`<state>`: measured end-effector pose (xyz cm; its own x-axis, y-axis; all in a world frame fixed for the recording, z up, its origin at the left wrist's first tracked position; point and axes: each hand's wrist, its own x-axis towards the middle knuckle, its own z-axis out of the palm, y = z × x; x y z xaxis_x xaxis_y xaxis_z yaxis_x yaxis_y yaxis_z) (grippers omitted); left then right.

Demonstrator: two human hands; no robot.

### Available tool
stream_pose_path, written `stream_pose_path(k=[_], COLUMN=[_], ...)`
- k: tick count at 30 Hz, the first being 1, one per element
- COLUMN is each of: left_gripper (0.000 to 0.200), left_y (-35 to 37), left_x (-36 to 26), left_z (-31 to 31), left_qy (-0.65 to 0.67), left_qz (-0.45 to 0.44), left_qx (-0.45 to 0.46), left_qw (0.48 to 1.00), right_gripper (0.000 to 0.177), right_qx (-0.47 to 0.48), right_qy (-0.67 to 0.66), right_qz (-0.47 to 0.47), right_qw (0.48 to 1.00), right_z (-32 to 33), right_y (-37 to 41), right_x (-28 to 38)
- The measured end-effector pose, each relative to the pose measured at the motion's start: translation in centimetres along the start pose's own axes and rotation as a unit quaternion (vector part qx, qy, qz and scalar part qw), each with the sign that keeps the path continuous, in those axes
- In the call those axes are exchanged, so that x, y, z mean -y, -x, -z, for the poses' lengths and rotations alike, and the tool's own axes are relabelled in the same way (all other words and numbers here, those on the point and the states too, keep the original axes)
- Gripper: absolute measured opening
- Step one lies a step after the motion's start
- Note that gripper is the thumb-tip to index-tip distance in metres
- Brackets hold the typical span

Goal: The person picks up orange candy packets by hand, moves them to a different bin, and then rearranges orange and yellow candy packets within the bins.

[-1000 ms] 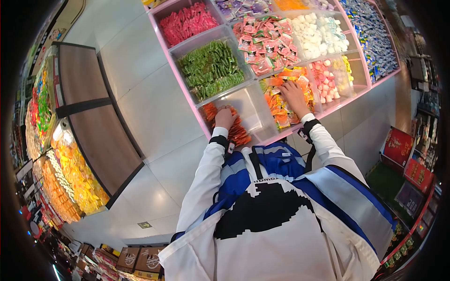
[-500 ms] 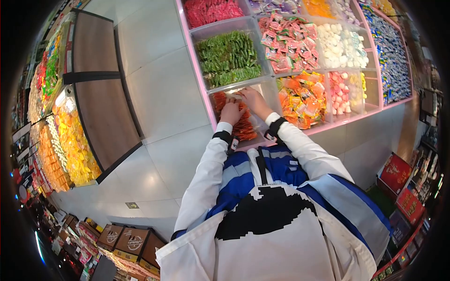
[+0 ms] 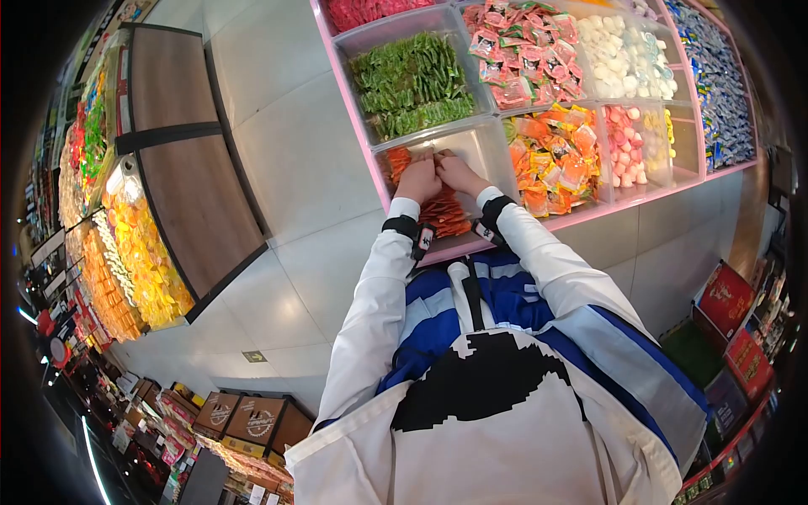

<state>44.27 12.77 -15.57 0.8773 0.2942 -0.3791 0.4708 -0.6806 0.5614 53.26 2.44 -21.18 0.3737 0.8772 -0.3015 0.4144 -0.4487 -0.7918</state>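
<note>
Both hands are close together over a clear bin (image 3: pixel 497 156) at the near left corner of the pink-edged candy display. My left hand (image 3: pixel 418 179) rests on the orange-red wrapped sticks (image 3: pixel 446 217), its fingers curled at the far side of the pile. My right hand (image 3: pixel 460 172) is beside it, fingertips meeting the left ones near the bin's far wall. Whatever lies between the fingertips is too small to make out. Green wrapped sticks (image 3: pixel 412 80) fill the bin just beyond, and orange-yellow packets (image 3: pixel 555 156) lie in the bin to the right.
Further bins hold pink packets (image 3: pixel 526 55), white candies (image 3: pixel 619 55), pink candies (image 3: pixel 624 145) and blue packets (image 3: pixel 711 93). A brown-panelled display (image 3: pixel 189 202) stands at the left across a tiled floor. Brown boxes (image 3: pixel 257 421) are at lower left, red boxes (image 3: pixel 725 295) at right.
My right hand has come down and left to meet my left hand, which has shifted slightly right. The view has moved a little, so the display appears shifted.
</note>
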Motion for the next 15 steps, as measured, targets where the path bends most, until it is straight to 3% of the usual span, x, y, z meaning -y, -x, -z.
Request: stream_pose_path(k=[1, 2, 4, 8, 10, 11, 13, 15], left_gripper=[0.058, 0.058, 0.058, 0.047, 0.044, 0.042, 0.041, 0.039], left_y=[-0.2, -0.3, -0.7, -1.1, -1.2, -1.3, -1.6, -1.7], left_x=[-0.1, -0.4, -0.6, -0.4, -0.1, 0.0, 0.2, 0.0], left_z=[0.2, 0.6, 1.1, 1.6, 1.5, 1.5, 1.3, 1.2], left_qy=[-0.002, -0.001, -0.002, -0.009, -0.001, 0.009, 0.018, 0.008], left_qz=[-0.004, 0.021, 0.044, 0.019, 0.028, 0.022, 0.017, 0.032], left_qx=[0.0, 0.042, 0.083, 0.117, 0.112, 0.114, 0.116, 0.109], left_qw=[1.0, 0.999, 0.996, 0.993, 0.993, 0.993, 0.993, 0.993], right_gripper=[0.027, 0.027, 0.028, 0.028, 0.027, 0.027, 0.026, 0.026], right_qx=[-0.023, -0.028, -0.057, -0.136, -0.026, -0.026, -0.079, -0.044], right_qy=[-0.014, -0.013, -0.159, -0.102, -0.103, -0.105, -0.107, -0.103], right_qz=[0.071, 0.07, -0.073, -0.177, -0.282, -0.284, -0.175, -0.157], right_qw=[0.997, 0.997, 0.983, 0.969, 0.954, 0.953, 0.976, 0.981], right_z=[-0.4, 0.1, 1.2, 1.7, 1.6, 1.8, 2.0, 1.4], right_y=[-0.1, 0.2, 1.3, 1.6, 2.0, 2.2, 2.5, 2.2], right_x=[-1.3, -1.0, 0.3, -0.4, -1.2, -0.7, 0.3, -0.6])
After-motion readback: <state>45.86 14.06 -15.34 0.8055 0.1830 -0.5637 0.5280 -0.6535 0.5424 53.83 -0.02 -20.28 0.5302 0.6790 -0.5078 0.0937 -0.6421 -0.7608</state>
